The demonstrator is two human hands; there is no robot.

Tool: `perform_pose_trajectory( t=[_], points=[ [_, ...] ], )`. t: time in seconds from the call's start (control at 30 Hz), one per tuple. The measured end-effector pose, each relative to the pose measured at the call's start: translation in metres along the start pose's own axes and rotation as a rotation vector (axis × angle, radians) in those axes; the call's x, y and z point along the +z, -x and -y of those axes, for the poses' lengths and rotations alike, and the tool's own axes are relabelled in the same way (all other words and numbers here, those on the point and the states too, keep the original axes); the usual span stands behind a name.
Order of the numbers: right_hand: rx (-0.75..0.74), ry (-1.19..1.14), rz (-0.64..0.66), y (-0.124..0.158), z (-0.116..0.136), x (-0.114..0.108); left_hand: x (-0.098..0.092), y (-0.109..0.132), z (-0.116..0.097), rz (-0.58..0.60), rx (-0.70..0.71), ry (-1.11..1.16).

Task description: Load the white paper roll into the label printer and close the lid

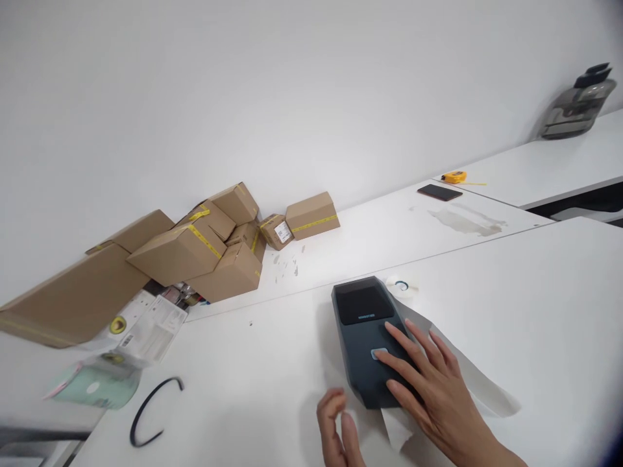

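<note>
A dark blue device (pixel 357 337) with a black window at its far end lies on the white table; it looks like a label printer. Spread over its right side is my right hand (pixel 433 383), with one fingertip on the light blue button (pixel 379 354). My left hand (pixel 338 428) is beside the near left corner, fingers loosely curled, thumb apart, nothing visible in it. From under the device, pale paper (pixel 396 428) sticks out at the near end. More of this paper (pixel 487 383) stretches along the right, partly behind my right hand. A white roll (pixel 402 286) lies by the far right corner.
Cardboard boxes (pixel 178 253) are piled at the left against the wall. Nearer are a mint-green pouch (pixel 102 383) and a black curved band (pixel 141 412). Toward the back right lie a phone (pixel 439 192), a yellow tape measure (pixel 455 176) and a large bottle (pixel 577 110).
</note>
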State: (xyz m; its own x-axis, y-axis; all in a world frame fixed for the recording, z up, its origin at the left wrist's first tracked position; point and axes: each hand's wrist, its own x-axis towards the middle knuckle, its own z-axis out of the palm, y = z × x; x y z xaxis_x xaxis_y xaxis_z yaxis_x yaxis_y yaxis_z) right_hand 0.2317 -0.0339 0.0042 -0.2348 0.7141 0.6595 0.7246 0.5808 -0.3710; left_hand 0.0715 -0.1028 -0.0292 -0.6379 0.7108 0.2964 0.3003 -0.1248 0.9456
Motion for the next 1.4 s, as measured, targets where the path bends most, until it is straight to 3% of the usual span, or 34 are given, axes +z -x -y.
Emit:
perform_pose_trajectory(
  t=[0.07,0.17,0.27,0.43,0.5,0.67,0.83,1.0,1.13,1.2,1.3,1.4],
  points=[
    [0.002,0.021,0.009,0.0,-0.001,0.002,0.005,-0.008,-0.005,0.026,-0.003,-0.005],
    [0.006,0.012,0.037,0.004,-0.002,0.001,0.015,-0.012,-0.013,0.185,-0.021,0.022],
    [0.064,-0.112,0.07,0.013,-0.002,-0.002,0.022,-0.008,-0.017,0.269,-0.103,0.087],
    [0.333,-0.355,0.034,0.025,-0.004,-0.007,0.022,-0.007,-0.024,0.241,-0.178,0.154],
    [0.36,-0.399,0.024,0.018,-0.006,-0.009,0.023,-0.014,-0.032,0.214,-0.17,0.183],
    [0.178,-0.408,-0.035,-0.034,-0.011,-0.019,0.028,-0.035,-0.052,0.179,-0.17,0.23],
    [0.077,-0.356,-0.083,-0.098,-0.021,-0.026,0.032,-0.031,-0.035,0.297,-0.139,0.242],
    [0.185,-0.303,-0.091,-0.164,-0.026,-0.027,0.037,-0.022,-0.004,0.388,0.119,0.096],
    [0.253,-0.193,-0.102,-0.207,-0.034,-0.015,0.037,-0.026,0.0,0.397,0.409,-0.027],
    [0.221,-0.085,-0.128,-0.221,-0.04,-0.005,0.033,-0.029,-0.004,0.428,0.473,-0.015],
    [0.124,0.055,-0.153,-0.231,-0.047,0.009,0.021,-0.041,-0.013,0.51,0.41,0.05],
    [0.04,0.137,-0.199,-0.23,-0.05,0.014,0.015,-0.064,-0.025,0.513,0.192,0.09]
  ],
)
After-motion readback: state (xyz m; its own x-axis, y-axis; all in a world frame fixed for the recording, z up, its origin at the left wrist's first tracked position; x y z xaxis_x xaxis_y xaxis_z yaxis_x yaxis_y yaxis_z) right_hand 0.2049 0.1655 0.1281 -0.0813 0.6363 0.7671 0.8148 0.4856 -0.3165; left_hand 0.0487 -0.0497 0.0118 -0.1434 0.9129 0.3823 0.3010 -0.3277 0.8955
